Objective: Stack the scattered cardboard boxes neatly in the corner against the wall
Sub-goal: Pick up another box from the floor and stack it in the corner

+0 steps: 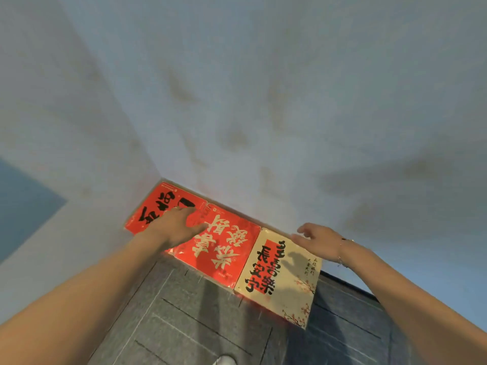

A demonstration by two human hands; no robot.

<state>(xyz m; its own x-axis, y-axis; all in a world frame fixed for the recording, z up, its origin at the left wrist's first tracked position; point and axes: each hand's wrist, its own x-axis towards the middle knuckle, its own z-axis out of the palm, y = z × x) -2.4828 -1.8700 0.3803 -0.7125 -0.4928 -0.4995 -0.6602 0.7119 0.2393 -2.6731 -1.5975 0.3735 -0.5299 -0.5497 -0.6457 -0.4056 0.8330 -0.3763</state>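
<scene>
grey floor [184, 325], corner: your left hand [176, 225] is pressing flat on red boxes [221, 248]; right hand [316, 238] is hovering open, risking nudging cream box [279, 280] askew.

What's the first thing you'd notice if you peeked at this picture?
Two bright red boxes, one in the corner and one beside it, then a cream box to their right, all lined up along the pale wall. The left hand rests flat on the red ones, and the right hand hovers open by the cream one.
</scene>
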